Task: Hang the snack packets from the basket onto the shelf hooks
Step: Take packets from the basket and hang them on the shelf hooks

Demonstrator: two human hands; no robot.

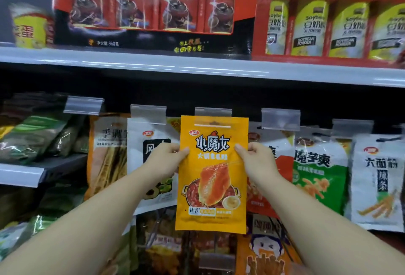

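An orange snack packet [212, 178] with black lettering and a hotpot picture is held upright in front of the hook row. My left hand [164, 159] pinches its left edge and my right hand [256, 157] pinches its right edge, both at about mid-height. The packet's top edge sits just under a clear price-tag holder [213, 111] at the end of a shelf hook; the hook itself is hidden behind the packet. I cannot tell whether the packet's hang hole is on the hook. The basket is out of view.
Other packets hang either side: white ones [151, 165] to the left, a green-and-white one [320, 169] and a white one [378, 182] to the right. More packets hang below. A white shelf [197, 66] above carries red gift boxes [153, 0]. Green bags [32, 136] fill the left shelf.
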